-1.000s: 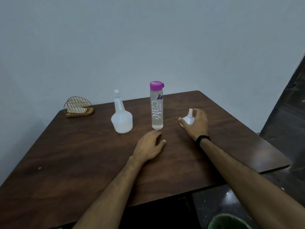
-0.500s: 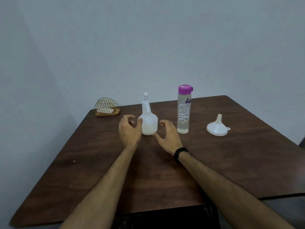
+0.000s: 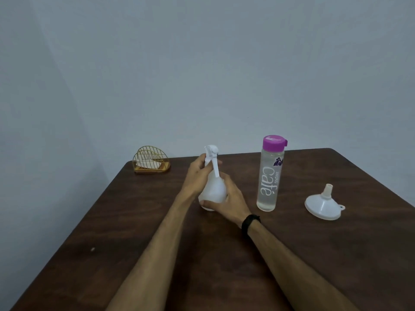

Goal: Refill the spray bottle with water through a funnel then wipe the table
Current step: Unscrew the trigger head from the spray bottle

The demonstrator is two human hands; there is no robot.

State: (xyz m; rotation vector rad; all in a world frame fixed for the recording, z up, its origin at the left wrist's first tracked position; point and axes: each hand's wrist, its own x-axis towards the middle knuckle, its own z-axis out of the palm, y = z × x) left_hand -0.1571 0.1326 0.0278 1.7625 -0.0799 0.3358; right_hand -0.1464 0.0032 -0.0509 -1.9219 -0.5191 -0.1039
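The spray bottle (image 3: 213, 189) is stood upright on the bench (image 3: 134, 221), its long axis vertical, left of the water bottle (image 3: 270, 173) and well left of the funnel (image 3: 323, 204), which is laid mouth-down at the right. The bottle's neck, just below the spray head, is gripped by the left hand (image 3: 197, 176), and the round body is clasped low by the right hand (image 3: 226, 202). Unscrewing of the head is judged to be the coming move, turning about that upright axis. Half a second earlier both hands were only held open on either side of the bottle; now it is gripped by both.
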